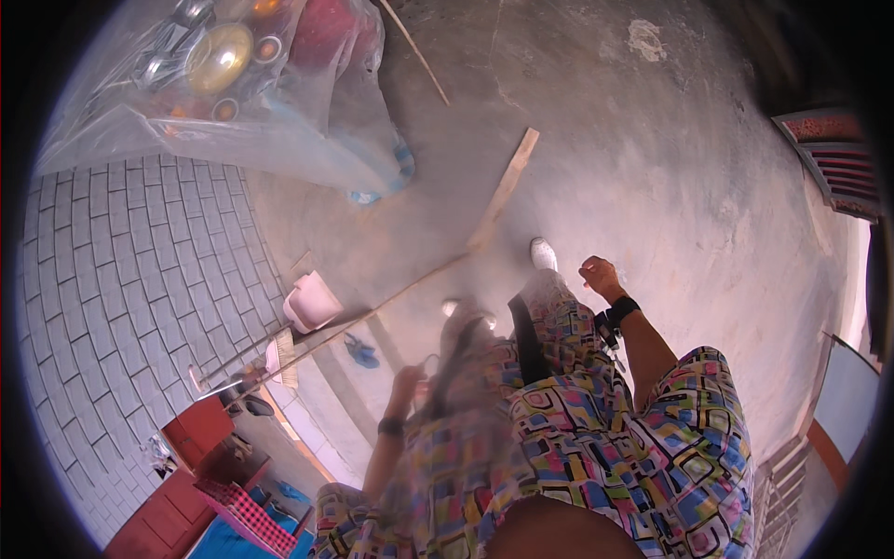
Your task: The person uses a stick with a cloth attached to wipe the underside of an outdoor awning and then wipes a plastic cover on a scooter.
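My right hand [601,277] hangs forward of my body, to the right of my shoe [543,253]. Its fingers are curled in, and nothing shows in them. A dark band circles that wrist. On the other side, my left hand [408,384] is held low beside my patterned clothing [596,429]. Blur covers its fingers, so I cannot see whether it holds anything; a small pale patch lies next to it. Both hands are away from the floor. Dark straps [529,340] hang down over the clothing.
A plank [507,186] and a long thin stick [410,284] lie on the concrete floor. Left are a pink dustpan [312,303], a broom head [281,359], blue slippers [360,351] and a red cabinet [197,433]. Clear plastic sheeting [307,149] covers metal bowls at the upper left.
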A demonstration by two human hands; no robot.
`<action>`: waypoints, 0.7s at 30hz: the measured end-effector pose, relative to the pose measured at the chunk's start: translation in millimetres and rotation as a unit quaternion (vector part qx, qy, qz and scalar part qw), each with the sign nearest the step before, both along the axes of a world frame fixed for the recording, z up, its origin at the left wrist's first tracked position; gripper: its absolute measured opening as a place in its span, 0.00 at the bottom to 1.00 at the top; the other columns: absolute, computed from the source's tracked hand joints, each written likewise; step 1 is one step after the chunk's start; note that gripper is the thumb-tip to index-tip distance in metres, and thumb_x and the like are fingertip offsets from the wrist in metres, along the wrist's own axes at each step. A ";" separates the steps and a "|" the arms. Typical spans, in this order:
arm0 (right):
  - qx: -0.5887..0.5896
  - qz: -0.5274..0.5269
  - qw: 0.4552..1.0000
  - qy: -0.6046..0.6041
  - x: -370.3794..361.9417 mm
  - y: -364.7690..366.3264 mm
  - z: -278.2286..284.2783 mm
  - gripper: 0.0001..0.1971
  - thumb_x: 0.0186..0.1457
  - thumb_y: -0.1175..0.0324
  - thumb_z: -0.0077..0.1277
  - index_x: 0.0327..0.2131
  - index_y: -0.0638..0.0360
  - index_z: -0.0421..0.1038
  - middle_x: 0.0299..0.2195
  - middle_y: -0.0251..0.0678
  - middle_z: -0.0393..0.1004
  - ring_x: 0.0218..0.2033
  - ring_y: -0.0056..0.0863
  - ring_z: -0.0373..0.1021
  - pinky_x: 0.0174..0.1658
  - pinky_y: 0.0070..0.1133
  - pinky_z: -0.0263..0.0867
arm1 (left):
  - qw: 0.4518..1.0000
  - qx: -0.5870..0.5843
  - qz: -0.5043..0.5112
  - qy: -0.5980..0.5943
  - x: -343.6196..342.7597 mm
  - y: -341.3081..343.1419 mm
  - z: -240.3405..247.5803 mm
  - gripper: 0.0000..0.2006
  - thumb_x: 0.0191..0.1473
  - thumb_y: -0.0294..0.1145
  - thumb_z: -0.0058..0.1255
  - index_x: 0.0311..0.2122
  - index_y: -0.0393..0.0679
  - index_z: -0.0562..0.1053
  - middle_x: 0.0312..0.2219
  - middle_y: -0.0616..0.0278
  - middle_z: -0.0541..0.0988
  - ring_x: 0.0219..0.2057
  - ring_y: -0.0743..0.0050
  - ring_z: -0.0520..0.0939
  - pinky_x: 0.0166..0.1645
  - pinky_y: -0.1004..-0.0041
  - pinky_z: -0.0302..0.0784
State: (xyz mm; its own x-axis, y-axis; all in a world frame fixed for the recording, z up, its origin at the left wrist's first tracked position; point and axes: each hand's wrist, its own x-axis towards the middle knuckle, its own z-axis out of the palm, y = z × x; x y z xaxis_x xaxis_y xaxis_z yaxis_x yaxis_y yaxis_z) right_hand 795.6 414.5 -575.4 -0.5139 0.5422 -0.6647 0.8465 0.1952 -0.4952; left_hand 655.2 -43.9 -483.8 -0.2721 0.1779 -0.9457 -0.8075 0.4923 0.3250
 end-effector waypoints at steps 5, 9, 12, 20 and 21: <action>0.022 -0.020 0.993 -0.111 72.5 46.4 1.6 0.08 0.40 0.67 0.49 0.24 0.60 0.68 0.18 0.36 0.72 0.18 0.26 0.71 0.26 0.21 0.66 | 0.999 -0.017 -0.042 0.022 -13.3 58.3 4.5 0.14 0.47 0.40 0.44 0.35 0.41 0.66 0.26 0.64 0.71 0.28 0.73 0.76 0.29 0.77 0.70; -0.009 -0.048 0.994 -0.100 99.2 65.4 -0.7 0.08 0.39 0.66 0.50 0.23 0.61 0.69 0.18 0.35 0.71 0.18 0.26 0.71 0.26 0.21 0.66 | 0.991 -0.023 -0.079 0.108 -20.3 96.9 5.7 0.09 0.45 0.37 0.47 0.28 0.42 0.69 0.22 0.68 0.72 0.25 0.79 0.74 0.27 0.81 0.68; -0.012 0.044 0.993 -0.108 56.8 52.2 6.5 0.11 0.38 0.61 0.51 0.18 0.60 0.69 0.14 0.35 0.71 0.17 0.25 0.70 0.26 0.21 0.65 | 0.907 -0.020 -0.183 0.378 -41.6 69.0 -6.1 0.07 0.44 0.35 0.49 0.25 0.43 0.70 0.20 0.71 0.71 0.22 0.84 0.71 0.26 0.83 0.65; 0.137 0.086 0.987 0.017 7.5 61.0 4.5 0.08 0.37 0.65 0.48 0.15 0.60 0.67 0.13 0.36 0.70 0.17 0.26 0.69 0.26 0.21 0.65 | 0.733 0.237 -0.015 0.637 -118.0 215.5 293.4 0.04 0.41 0.26 0.48 0.26 0.43 0.66 0.40 0.52 0.67 0.44 0.65 0.66 0.47 0.68 0.61; 0.143 0.096 0.985 0.032 5.7 62.3 6.0 0.08 0.37 0.65 0.48 0.15 0.59 0.67 0.13 0.36 0.70 0.17 0.26 0.69 0.26 0.20 0.65 | 0.683 0.276 0.000 0.676 -114.4 215.7 326.3 0.06 0.41 0.29 0.49 0.26 0.43 0.66 0.40 0.49 0.66 0.45 0.62 0.66 0.47 0.66 0.61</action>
